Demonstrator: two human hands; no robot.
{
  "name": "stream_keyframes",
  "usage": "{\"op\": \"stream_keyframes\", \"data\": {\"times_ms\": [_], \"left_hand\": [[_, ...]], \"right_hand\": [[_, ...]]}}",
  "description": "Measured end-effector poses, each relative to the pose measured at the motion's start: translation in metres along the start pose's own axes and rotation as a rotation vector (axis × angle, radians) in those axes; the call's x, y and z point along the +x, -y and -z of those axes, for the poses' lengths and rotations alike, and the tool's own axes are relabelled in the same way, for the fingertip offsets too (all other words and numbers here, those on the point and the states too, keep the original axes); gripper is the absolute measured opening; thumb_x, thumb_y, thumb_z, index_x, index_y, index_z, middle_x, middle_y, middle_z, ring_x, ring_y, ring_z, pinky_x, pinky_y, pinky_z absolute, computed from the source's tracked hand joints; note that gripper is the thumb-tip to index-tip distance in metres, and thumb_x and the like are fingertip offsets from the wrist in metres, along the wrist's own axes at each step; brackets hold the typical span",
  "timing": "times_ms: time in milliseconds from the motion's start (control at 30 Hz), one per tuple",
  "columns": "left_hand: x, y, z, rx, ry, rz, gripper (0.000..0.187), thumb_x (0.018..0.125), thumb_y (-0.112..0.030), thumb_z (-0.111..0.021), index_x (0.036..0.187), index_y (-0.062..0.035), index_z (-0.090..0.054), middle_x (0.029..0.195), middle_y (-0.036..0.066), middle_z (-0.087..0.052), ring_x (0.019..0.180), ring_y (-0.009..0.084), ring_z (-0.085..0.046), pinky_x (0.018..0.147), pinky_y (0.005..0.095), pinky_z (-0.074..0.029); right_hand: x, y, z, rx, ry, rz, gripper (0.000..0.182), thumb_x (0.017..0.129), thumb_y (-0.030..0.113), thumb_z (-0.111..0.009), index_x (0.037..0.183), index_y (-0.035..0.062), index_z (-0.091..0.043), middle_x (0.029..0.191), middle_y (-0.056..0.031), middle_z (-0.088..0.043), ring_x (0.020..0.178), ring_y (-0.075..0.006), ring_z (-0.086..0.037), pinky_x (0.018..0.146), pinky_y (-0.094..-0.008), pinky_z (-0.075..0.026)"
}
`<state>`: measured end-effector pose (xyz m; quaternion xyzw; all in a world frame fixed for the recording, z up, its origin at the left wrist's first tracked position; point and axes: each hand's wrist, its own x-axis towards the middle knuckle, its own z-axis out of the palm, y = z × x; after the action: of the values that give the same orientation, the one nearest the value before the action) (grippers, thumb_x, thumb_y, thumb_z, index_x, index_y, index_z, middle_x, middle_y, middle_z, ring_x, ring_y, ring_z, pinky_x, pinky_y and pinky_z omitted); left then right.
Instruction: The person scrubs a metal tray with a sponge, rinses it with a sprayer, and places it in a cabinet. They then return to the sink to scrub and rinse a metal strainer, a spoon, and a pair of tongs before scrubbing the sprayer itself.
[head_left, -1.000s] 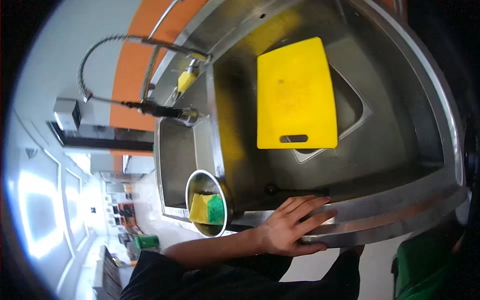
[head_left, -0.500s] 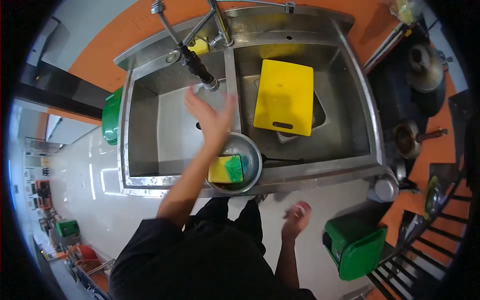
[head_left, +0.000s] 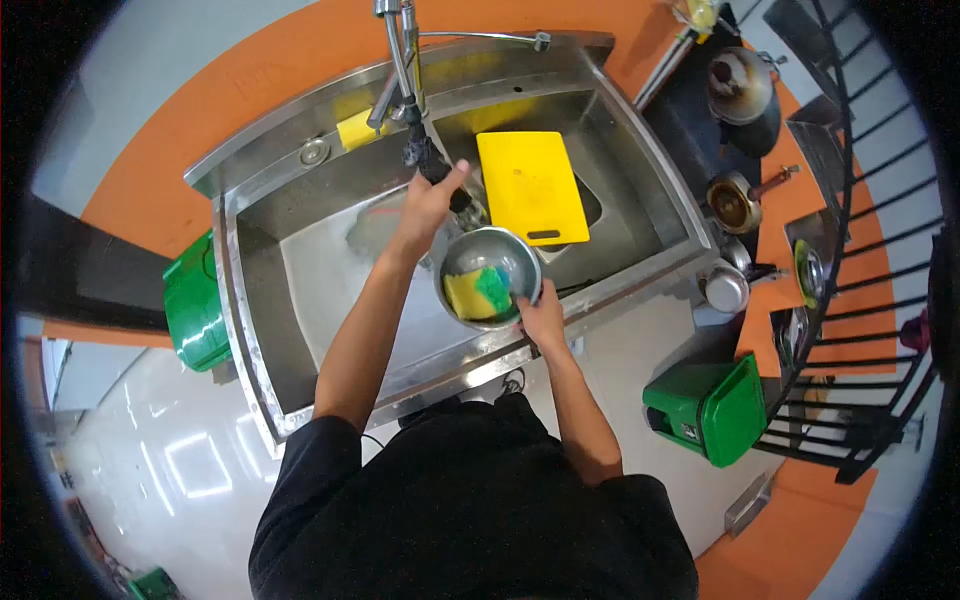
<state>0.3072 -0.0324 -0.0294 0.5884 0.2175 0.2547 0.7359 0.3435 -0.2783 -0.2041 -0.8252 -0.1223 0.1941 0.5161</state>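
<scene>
My left hand [head_left: 430, 208] is closed round the black handle of the spray faucet [head_left: 433, 165], whose head points down beside the bowl. My right hand [head_left: 543, 318] grips the right rim of a round metal bowl [head_left: 509, 250], fingers at the edge and partly hidden. Inside the bowl lies a yellow and green sponge [head_left: 470, 294]. The bowl is over the front part of the sink, near the divider between the two basins.
A yellow cutting board [head_left: 535, 190] leans over a metal tray in the right basin. Another yellow sponge [head_left: 357, 130] sits on the back ledge. Green bins [head_left: 735, 410] flank the sink, and pans [head_left: 735, 202] stand at the right.
My left hand has closed on the faucet handle. My right hand has come up from beside my body and taken hold of the bowl, which is now farther forward. The view has turned.
</scene>
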Motion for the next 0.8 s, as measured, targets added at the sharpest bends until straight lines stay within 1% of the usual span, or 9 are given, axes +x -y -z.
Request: {"op": "stream_keyframes", "data": {"times_ms": [33,67,133,333,400,500,633,700,800], "left_hand": [[-0.009,-0.008,-0.003,0.035,0.086,0.054,0.023,0.091,-0.034,-0.066,0.091,-0.0117,-0.059,0.074,-0.006,-0.05,0.066,0.0056,-0.045,0.058,0.0241,-0.035],[-0.017,-0.008,-0.007,-0.023,0.096,0.108,0.026,0.091,-0.036,-0.065,0.09,-0.0109,-0.057,0.074,-0.005,-0.05,0.066,0.0064,-0.046,0.058,0.0247,-0.036],[-0.023,0.002,-0.007,-0.022,0.097,0.1,0.028,0.091,-0.037,-0.065,0.09,-0.0103,-0.056,0.075,-0.004,-0.05,0.067,0.0069,-0.046,0.06,0.025,-0.037],[-0.017,0.032,0.002,0.1,-0.042,-0.051,0.034,0.09,-0.035,-0.067,0.099,-0.0061,-0.052,0.082,-0.001,-0.053,0.072,0.01,-0.05,0.064,0.0271,-0.042],[-0.02,0.031,0.004,0.139,-0.103,0.004,0.036,0.089,-0.025,-0.069,0.108,-0.0012,-0.051,0.094,0.005,-0.06,0.085,0.0127,-0.056,0.076,0.0289,-0.047],[-0.026,0.029,0.004,0.092,-0.068,0.037,0.034,0.088,-0.017,-0.07,0.109,-0.0008,-0.049,0.096,0.007,-0.062,0.086,0.0131,-0.058,0.077,0.0285,-0.047],[-0.03,0.039,0.002,0.088,-0.051,-0.048,0.032,0.088,-0.011,-0.069,0.109,-0.0008,-0.047,0.095,0.007,-0.062,0.086,0.0138,-0.059,0.077,0.0279,-0.048],[-0.023,0.055,0.008,0.199,-0.03,-0.076,0.03,0.09,-0.02,-0.069,0.106,-0.0038,-0.05,0.09,0.003,-0.062,0.078,0.0104,-0.059,0.063,0.025,-0.047],[-0.022,0.056,0.012,0.046,0.095,-0.06,0.025,0.092,-0.019,-0.067,0.105,-0.0061,-0.05,0.09,0.002,-0.063,0.079,0.0083,-0.061,0.063,0.0229,-0.048]], "right_hand": [[0.012,-0.004,-0.006,-0.011,0.005,0.03,0.037,0.085,0.002,-0.06,0.12,0.0007,-0.047,0.107,-0.0163,-0.061,0.086,-0.0252,-0.066,0.057,-0.0335,-0.06],[0.011,0.016,-0.006,-0.013,-0.01,0.033,0.037,0.085,0.002,-0.06,0.12,0.0007,-0.047,0.107,-0.0163,-0.061,0.086,-0.0252,-0.066,0.057,-0.0335,-0.06],[0.005,0.05,-0.006,0.237,0.051,-0.191,0.041,0.087,0.001,-0.059,0.125,0.0016,-0.044,0.111,-0.0171,-0.059,0.088,-0.0269,-0.066,0.059,-0.0346,-0.062],[0.003,0.051,-0.013,0.343,0.056,-0.176,0.043,0.089,0.001,-0.056,0.128,0.0027,-0.039,0.113,-0.0174,-0.058,0.089,-0.0266,-0.066,0.058,-0.0341,-0.063],[0.002,0.049,-0.014,0.376,0.039,-0.15,0.041,0.088,0.001,-0.058,0.125,-0.0004,-0.041,0.113,-0.0193,-0.058,0.088,-0.0282,-0.067,0.058,-0.0346,-0.063],[0.001,0.043,-0.016,0.384,0.023,-0.137,0.038,0.087,0.002,-0.059,0.121,-0.0034,-0.043,0.113,-0.0212,-0.059,0.087,-0.0295,-0.068,0.058,-0.035,-0.064],[-0.001,0.045,-0.013,0.352,0.071,-0.151,0.037,0.09,0.004,-0.057,0.123,0.0014,-0.041,0.108,-0.0182,-0.059,0.086,-0.0263,-0.067,0.058,-0.0338,-0.063],[0.0,0.044,-0.012,0.376,0.082,-0.142,0.036,0.09,0.004,-0.057,0.122,0.0009,-0.041,0.108,-0.0179,-0.059,0.086,-0.0263,-0.066,0.058,-0.0337,-0.063],[0.0,0.047,-0.01,0.39,0.097,-0.156,0.035,0.09,0.004,-0.058,0.121,0.0002,-0.042,0.108,-0.0174,-0.058,0.086,-0.0262,-0.066,0.057,-0.0336,-0.062]]}}
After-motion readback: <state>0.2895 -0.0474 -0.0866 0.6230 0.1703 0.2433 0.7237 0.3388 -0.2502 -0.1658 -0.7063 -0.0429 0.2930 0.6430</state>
